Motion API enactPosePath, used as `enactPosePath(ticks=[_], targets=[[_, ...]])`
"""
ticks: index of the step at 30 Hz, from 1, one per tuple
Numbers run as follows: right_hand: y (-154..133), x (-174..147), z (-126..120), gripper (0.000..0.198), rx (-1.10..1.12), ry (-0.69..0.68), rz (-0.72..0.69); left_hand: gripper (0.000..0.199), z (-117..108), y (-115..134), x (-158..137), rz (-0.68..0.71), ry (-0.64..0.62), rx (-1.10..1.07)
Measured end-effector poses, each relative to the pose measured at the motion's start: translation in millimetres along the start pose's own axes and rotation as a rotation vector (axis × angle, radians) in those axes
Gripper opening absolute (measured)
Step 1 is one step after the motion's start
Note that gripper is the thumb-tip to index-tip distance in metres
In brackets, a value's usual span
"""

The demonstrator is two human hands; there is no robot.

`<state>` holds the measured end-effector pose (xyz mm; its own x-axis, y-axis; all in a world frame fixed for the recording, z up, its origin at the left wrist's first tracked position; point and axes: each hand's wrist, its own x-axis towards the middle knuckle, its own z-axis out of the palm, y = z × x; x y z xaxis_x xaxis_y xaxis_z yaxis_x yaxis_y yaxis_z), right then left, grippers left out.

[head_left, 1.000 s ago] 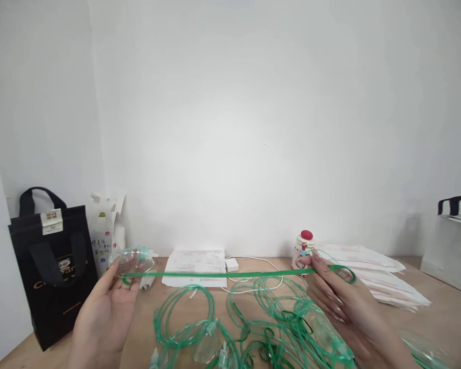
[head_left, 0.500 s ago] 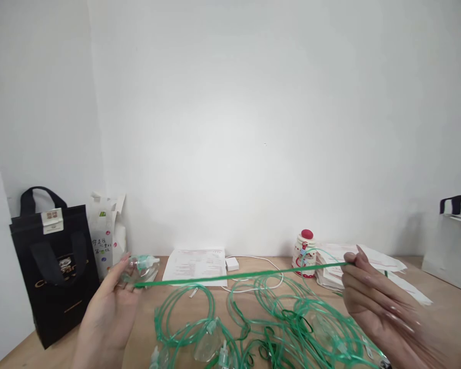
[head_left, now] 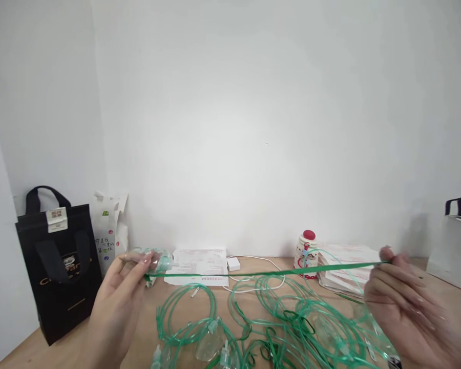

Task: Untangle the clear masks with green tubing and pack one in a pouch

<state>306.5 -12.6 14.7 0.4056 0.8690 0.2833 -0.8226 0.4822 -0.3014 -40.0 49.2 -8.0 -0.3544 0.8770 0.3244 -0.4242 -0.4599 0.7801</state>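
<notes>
My left hand (head_left: 128, 277) is closed on a clear oxygen mask (head_left: 162, 260) with a pale green connector, held up at the left. From the mask a green elastic strap (head_left: 269, 272) runs nearly level and taut across the view. Its far end is pinched between the thumb and fingers of my right hand (head_left: 403, 297), which is slightly blurred. Below the strap, coils of green tubing (head_left: 186, 312) lie on the table, along with another clear mask (head_left: 208, 342) and tangled green straps (head_left: 271, 343).
A black bag (head_left: 61, 271) and a white printed bag (head_left: 109, 225) stand at the left. Along the wall are printed paper (head_left: 200, 262), a white adapter (head_left: 233, 264) with its cable, a red-topped jar (head_left: 307, 253) and stacked white packets (head_left: 348, 256). Another white bag (head_left: 455, 251) stands far right.
My right hand has moved right, drawing the strap longer. My left hand has turned and shifted right and slightly up, its fingers now closed over the mask. The view has shifted slightly.
</notes>
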Motion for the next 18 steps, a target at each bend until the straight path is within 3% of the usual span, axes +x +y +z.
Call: enactPosePath(ticks=[4,10,15,18], targets=[[-4.0,-6.6,2.4,0.013,-0.157,-0.053,-0.118,0.008,7.4,3.6,-22.0,0.169,-0.256,0.217],[-8.5,-5.5,3.6,0.010,-0.207,-0.008,-0.201,0.008,22.6,7.9,-45.1,0.155,-0.479,0.375],[5.4,-9.5,13.2,0.008,-0.377,-0.053,0.048,0.010,27.7,7.4,-51.9,0.071,-0.514,0.374],[28.4,-16.9,19.6,0.020,-0.535,-0.115,0.212,0.012,32.5,1.9,-58.2,-0.004,-0.514,0.274]])
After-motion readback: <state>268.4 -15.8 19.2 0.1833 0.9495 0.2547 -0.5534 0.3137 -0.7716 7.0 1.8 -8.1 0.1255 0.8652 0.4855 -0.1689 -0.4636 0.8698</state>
